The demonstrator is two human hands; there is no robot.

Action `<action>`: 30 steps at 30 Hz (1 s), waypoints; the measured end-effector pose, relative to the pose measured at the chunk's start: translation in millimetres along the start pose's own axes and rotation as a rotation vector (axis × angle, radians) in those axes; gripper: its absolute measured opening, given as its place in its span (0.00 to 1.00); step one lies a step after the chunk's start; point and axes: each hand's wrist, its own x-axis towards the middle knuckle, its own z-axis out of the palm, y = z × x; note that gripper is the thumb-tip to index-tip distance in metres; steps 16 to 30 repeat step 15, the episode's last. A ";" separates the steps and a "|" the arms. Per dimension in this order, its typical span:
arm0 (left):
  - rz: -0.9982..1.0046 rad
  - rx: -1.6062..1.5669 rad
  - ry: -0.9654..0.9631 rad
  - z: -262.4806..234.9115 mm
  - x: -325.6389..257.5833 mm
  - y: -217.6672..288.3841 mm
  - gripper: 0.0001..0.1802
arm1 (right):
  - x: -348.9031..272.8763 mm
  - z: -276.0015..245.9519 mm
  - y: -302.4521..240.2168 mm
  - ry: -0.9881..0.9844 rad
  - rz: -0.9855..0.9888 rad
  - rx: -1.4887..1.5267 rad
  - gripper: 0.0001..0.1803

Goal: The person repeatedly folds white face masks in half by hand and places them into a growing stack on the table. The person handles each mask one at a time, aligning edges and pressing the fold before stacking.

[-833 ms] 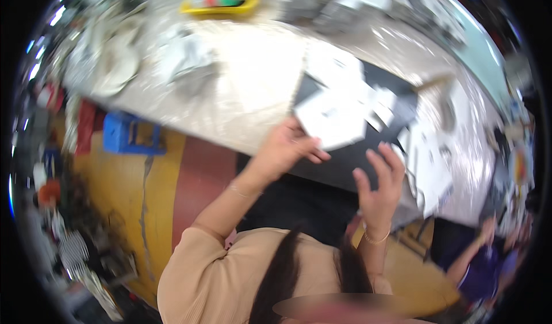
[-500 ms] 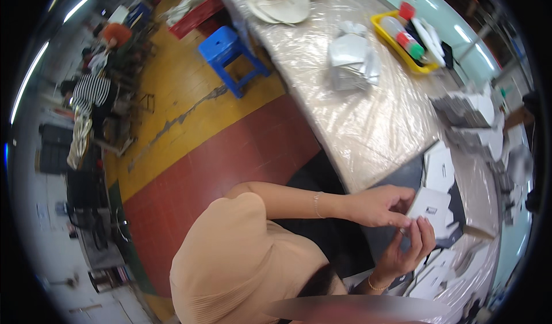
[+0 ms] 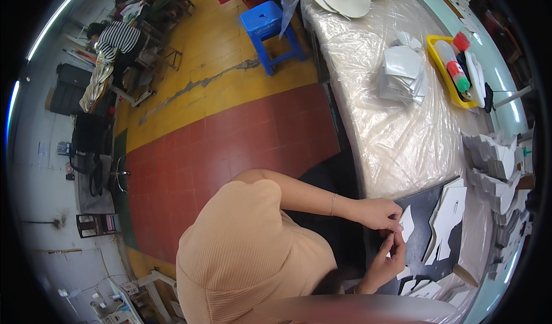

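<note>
Close together over the near end of the table, both my hands are closed at the edge of a small white cut piece (image 3: 407,225). Thumb and fingers of my left hand (image 3: 378,213) pinch its left side. Just below, the bent fingertips of my right hand (image 3: 386,265) meet at its lower edge; part of the piece is hidden behind the fingers. Under them is a dark flat board (image 3: 422,214). Several white flat cut pieces (image 3: 447,217) with small dark marks lie overlapped on its right side. More white pieces (image 3: 425,289) lie beside my right wrist.
Stacks of white cut pieces (image 3: 491,157) line the table's right edge. Farther up the plastic-covered table (image 3: 397,145) are a silvery-white stack (image 3: 402,73) and a yellow tray (image 3: 445,73) with bottles. A blue stool (image 3: 261,20) stands on the floor; people work at far left.
My view has shifted, so the table and stool sit farther right. The marked white piece previously at my hands is no longer there; a smaller, narrower-looking white piece shows between them now.
</note>
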 end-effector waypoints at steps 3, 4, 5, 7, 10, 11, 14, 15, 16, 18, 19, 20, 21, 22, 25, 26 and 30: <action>0.020 0.075 0.022 0.4 -2.6 4.6 0.21 | 3.6 -2.1 -0.7 -0.039 0.049 0.007 0.13; 0.036 0.106 0.022 -0.2 -2.3 5.9 0.21 | 4.4 -2.4 -0.4 -0.035 0.039 0.009 0.13; 0.050 0.134 0.016 -0.3 -2.0 7.0 0.20 | 4.8 -2.8 -0.1 -0.029 0.032 0.009 0.13; 0.061 0.146 0.023 0.3 -1.9 8.8 0.19 | 5.0 -2.7 -0.4 -0.027 0.040 0.022 0.13; 0.084 0.082 0.038 4.8 -1.9 8.9 0.18 | 3.9 -5.7 -2.3 -0.015 0.056 0.022 0.11; 0.085 0.043 0.039 6.8 -1.9 8.8 0.18 | 3.1 -5.8 -3.6 -0.008 0.062 0.019 0.11; 0.117 -0.047 0.063 14.4 -1.6 8.4 0.18 | 0.9 -5.3 -6.7 0.069 0.056 0.012 0.10; 0.130 -0.041 0.062 16.7 -0.3 8.4 0.18 | 0.5 -7.4 -7.3 0.073 0.058 0.005 0.10; 0.130 -0.041 0.062 16.7 -0.3 8.4 0.18 | 0.5 -7.4 -7.3 0.073 0.058 0.005 0.10; 0.130 -0.041 0.062 16.7 -0.3 8.4 0.18 | 0.5 -7.4 -7.3 0.073 0.058 0.005 0.10; 0.130 -0.041 0.062 16.7 -0.3 8.4 0.18 | 0.5 -7.4 -7.3 0.073 0.058 0.005 0.10; 0.130 -0.041 0.062 16.7 -0.3 8.4 0.18 | 0.5 -7.4 -7.3 0.073 0.058 0.005 0.10; 0.130 -0.041 0.062 16.7 -0.3 8.4 0.18 | 0.5 -7.4 -7.3 0.073 0.058 0.005 0.10; 0.130 -0.041 0.062 16.7 -0.3 8.4 0.18 | 0.5 -7.4 -7.3 0.073 0.058 0.005 0.10; 0.130 -0.041 0.062 16.7 -0.3 8.4 0.18 | 0.5 -7.4 -7.3 0.073 0.058 0.005 0.10; 0.130 -0.041 0.062 16.7 -0.3 8.4 0.18 | 0.5 -7.4 -7.3 0.073 0.058 0.005 0.10; 0.130 -0.041 0.062 16.7 -0.3 8.4 0.18 | 0.5 -7.4 -7.3 0.073 0.058 0.005 0.10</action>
